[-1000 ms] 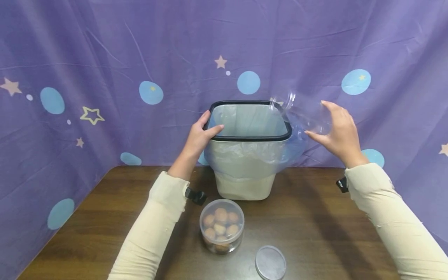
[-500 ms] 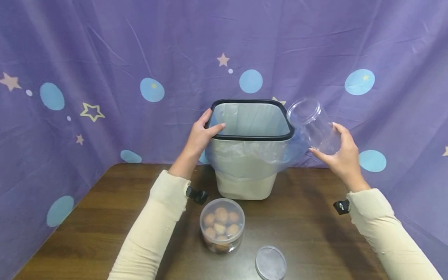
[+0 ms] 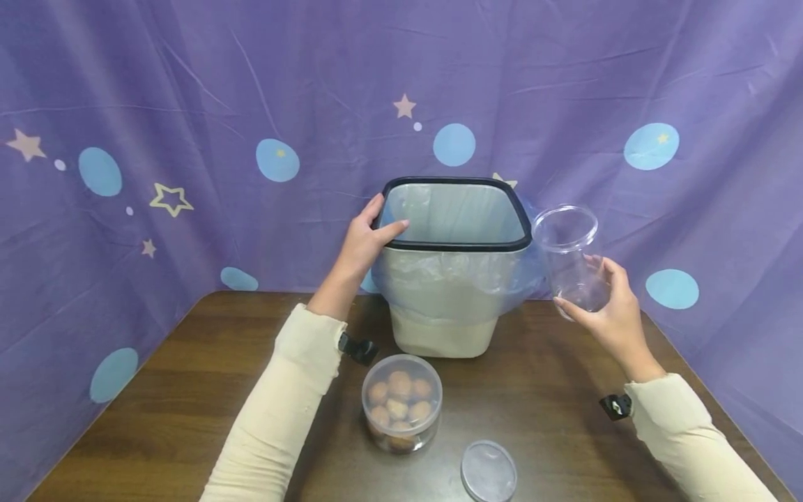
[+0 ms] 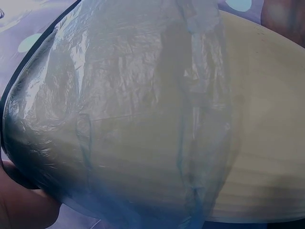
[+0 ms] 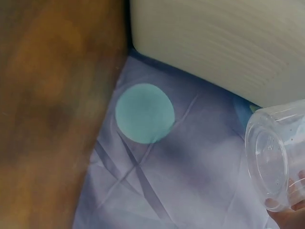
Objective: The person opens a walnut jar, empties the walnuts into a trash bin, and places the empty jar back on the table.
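A cream trash bin with a black rim and a translucent bluish liner bag folded over its outside stands at the back of the table. My left hand grips the rim's left side, thumb over the edge. To the right of the bin my right hand holds a clear plastic jar near its base, mouth up and slightly tilted. The jar has no lid on and looks empty; its base shows in the right wrist view. In the left wrist view the liner covers most of the bin wall.
In front of the bin sits a lidded clear jar of several brown round pieces, perhaps nuts or cookies. A round translucent lid lies to its right on the wooden table. A purple patterned curtain hangs behind.
My right hand has lowered the clear jar away from the bin's right rim and turned it from tipped toward the bin to nearly upright. The left hand stays on the rim.
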Demonstrator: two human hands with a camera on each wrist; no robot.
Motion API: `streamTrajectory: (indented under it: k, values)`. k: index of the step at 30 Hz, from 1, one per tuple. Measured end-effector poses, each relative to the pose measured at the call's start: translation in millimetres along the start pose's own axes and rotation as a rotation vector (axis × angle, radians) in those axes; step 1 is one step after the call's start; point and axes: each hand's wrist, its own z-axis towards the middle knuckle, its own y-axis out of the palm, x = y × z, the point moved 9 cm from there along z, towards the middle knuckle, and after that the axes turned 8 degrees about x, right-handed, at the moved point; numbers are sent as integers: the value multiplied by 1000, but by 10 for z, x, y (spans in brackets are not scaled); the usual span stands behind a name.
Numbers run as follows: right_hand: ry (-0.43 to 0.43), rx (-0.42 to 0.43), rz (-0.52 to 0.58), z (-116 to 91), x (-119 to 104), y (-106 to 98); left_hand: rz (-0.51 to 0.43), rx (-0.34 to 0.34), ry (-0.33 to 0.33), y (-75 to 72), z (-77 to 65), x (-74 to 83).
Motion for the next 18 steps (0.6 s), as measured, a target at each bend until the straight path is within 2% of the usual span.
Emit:
streamTrajectory:
  k: [6, 11, 13, 18]
  values:
    - [86, -47, 73, -216, 97, -28, 0, 5, -5, 19, -4, -23]
    - [160, -119, 152, -363, 154, -19, -11, 11, -2, 22, 2, -12]
    - [169, -155, 216, -418, 139, 6, -17, 13, -3, 16, 3, -10]
    - [225, -218, 472, -593, 150, 101, -21, 13, -7, 4, 2, -15]
